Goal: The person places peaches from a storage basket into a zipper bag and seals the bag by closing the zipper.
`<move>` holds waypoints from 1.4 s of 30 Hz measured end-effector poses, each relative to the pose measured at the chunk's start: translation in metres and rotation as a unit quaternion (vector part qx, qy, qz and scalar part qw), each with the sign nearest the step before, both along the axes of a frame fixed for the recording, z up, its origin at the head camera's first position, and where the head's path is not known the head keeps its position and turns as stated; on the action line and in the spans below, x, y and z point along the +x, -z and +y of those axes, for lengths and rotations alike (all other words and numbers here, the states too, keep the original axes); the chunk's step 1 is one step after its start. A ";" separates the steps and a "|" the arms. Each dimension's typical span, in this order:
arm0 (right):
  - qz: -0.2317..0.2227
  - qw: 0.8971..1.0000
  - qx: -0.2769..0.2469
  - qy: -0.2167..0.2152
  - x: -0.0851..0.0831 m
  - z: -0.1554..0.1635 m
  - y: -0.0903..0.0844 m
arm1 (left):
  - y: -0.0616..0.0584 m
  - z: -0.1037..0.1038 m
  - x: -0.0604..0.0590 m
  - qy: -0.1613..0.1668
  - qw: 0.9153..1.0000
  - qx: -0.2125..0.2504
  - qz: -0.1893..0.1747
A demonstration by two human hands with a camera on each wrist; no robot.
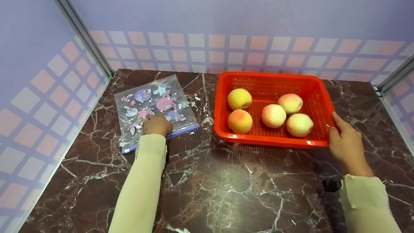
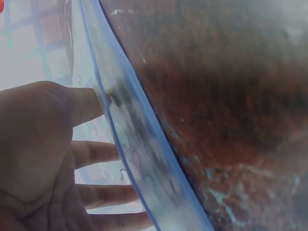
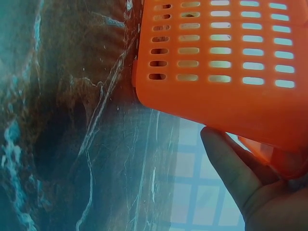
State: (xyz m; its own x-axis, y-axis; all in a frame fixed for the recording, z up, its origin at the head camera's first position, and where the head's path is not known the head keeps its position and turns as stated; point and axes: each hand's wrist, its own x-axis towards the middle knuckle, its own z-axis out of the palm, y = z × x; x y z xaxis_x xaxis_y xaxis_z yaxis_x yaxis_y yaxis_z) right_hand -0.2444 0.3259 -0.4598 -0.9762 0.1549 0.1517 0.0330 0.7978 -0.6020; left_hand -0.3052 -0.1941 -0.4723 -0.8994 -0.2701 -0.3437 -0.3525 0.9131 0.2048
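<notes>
Soft, even light from above fills the head view, sharp throughout, with pale glare on the glossy table (image 1: 226, 181) and faint shadows. Both wrist views are blurry close up; the right one looks teal-tinted.

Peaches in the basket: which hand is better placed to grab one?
Probably the right hand: it holds the red basket's edge beside the nearest peach. The left hand rests on the zip bag.

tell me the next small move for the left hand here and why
Probably pinch the zip bag's near edge and lift it. The left hand only rests on the flat bag, fingers straight, while the right hand holds the rim of the red basket with five peaches waiting inside.
</notes>
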 end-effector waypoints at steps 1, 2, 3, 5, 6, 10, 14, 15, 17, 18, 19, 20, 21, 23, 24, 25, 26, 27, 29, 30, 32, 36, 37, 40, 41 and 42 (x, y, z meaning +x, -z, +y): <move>-0.001 1.000 0.000 -0.002 0.000 0.000 0.000 | 0.000 0.000 0.000 0.003 1.000 -0.007 0.000; -0.003 1.000 -0.001 -0.003 0.000 0.000 0.001 | 0.000 0.001 0.000 0.005 1.000 -0.013 0.000; -0.004 1.000 -0.001 -0.003 0.001 0.000 0.001 | 0.000 0.001 0.000 0.006 1.000 -0.017 -0.001; -0.006 1.000 -0.002 -0.004 0.001 0.000 0.002 | 0.000 0.001 0.000 0.007 1.000 -0.024 -0.004; -0.007 1.000 -0.002 -0.005 0.002 0.000 0.002 | 0.000 0.002 -0.001 0.008 1.000 -0.028 -0.005; -0.003 1.000 -0.004 -0.006 0.001 0.001 0.001 | -0.001 0.003 -0.003 0.007 0.999 -0.035 0.002; 0.002 1.000 -0.005 -0.007 0.001 0.001 0.000 | -0.002 0.006 -0.003 0.011 0.999 -0.044 0.007; 0.002 1.000 -0.004 -0.007 0.001 0.001 0.000 | -0.002 0.006 -0.003 0.011 0.999 -0.045 0.005; 0.001 1.000 -0.004 -0.007 0.002 0.001 0.001 | -0.002 0.007 -0.003 0.011 0.999 -0.046 0.001; -0.001 1.000 -0.005 -0.007 0.002 0.001 0.001 | -0.002 0.008 -0.003 0.011 0.999 -0.047 -0.002; -0.003 1.000 -0.005 -0.007 0.002 0.001 0.001 | -0.002 0.008 -0.003 0.011 0.999 -0.047 -0.003; -0.002 1.000 -0.004 -0.005 0.002 0.002 0.000 | -0.002 0.009 -0.003 0.010 0.999 -0.047 -0.004; 0.000 1.000 -0.003 -0.003 0.002 0.002 0.000 | -0.003 0.009 -0.004 0.009 0.999 -0.045 -0.004; 0.003 1.000 -0.001 0.000 0.001 0.002 -0.002 | -0.005 0.011 -0.005 0.007 0.999 -0.045 0.000; 0.005 1.000 0.000 0.001 0.001 0.003 -0.003 | -0.006 0.013 -0.006 0.004 0.999 -0.043 0.003; 0.008 1.000 0.000 0.003 0.000 0.003 -0.004 | -0.007 0.014 -0.007 0.002 0.999 -0.041 0.006; 0.010 1.000 0.001 0.004 0.000 0.003 -0.004 | -0.008 0.016 -0.007 -0.001 0.999 -0.037 0.009; 0.008 1.000 -0.001 0.004 0.000 0.003 -0.004 | -0.008 0.017 -0.008 -0.002 0.999 -0.037 0.011; 0.002 1.000 -0.003 0.003 0.001 0.004 -0.002 | -0.009 0.019 -0.007 -0.005 0.999 -0.037 0.011; -0.001 1.000 -0.004 0.003 0.002 0.004 -0.002 | -0.008 0.020 -0.006 -0.006 0.999 -0.036 0.012; -0.006 1.000 -0.007 0.003 0.003 0.004 0.000 | -0.006 0.021 -0.005 -0.006 0.999 -0.035 0.014; -0.009 1.000 -0.012 0.003 0.002 0.003 -0.001 | -0.004 0.019 -0.005 -0.007 0.999 -0.034 0.019; -0.008 1.000 -0.013 0.003 0.002 0.003 -0.001 | -0.003 0.018 -0.005 -0.008 0.999 -0.034 0.021; -0.006 1.000 -0.014 0.000 0.000 0.002 -0.002 | -0.001 0.014 -0.005 -0.014 0.999 -0.029 0.020; -0.005 1.000 -0.012 -0.002 0.000 0.002 -0.001 | 0.000 0.013 -0.004 -0.015 0.999 -0.027 0.019; -0.005 1.000 -0.010 -0.004 0.000 0.002 0.000 | 0.001 0.011 -0.003 -0.016 0.999 -0.024 0.017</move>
State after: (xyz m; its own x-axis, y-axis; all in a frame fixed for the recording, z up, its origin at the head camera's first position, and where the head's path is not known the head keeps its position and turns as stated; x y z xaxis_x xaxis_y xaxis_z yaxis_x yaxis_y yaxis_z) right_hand -0.2447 0.3277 -0.4601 -0.9788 0.1509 0.1388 0.0335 0.7858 -0.6176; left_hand -0.3085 -0.1829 -0.4736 -0.9006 -0.3149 -0.2997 -0.3759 0.9104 0.1730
